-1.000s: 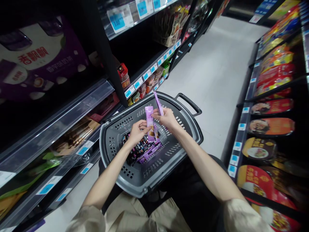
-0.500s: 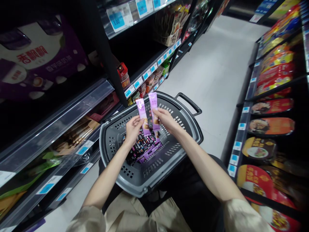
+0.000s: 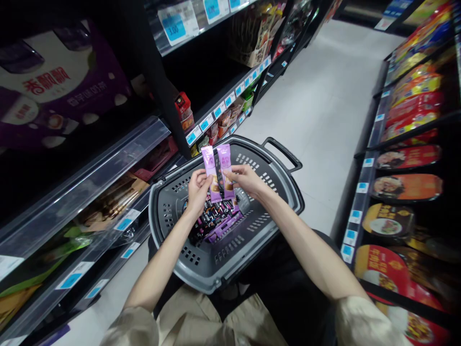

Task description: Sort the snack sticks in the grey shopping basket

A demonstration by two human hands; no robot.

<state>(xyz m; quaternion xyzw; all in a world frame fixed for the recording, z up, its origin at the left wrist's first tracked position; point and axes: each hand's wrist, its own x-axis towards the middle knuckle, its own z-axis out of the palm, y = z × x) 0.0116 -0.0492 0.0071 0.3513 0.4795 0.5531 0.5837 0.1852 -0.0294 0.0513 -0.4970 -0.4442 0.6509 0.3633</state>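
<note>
Head view: pinching one purple sachet (image 3: 209, 163) narrowly between thumb and fingers of the left hand (image 3: 198, 194), a second sachet (image 3: 224, 158) likewise in the right hand (image 3: 249, 179); holding both side by side above dark-wrapped packets (image 3: 212, 216) in the gray basket (image 3: 248, 242).

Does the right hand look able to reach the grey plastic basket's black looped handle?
Probably yes: nothing visible blocks the right hand from the black looped handle, but its pinched slim purple sachet may hinder gripping.
</note>
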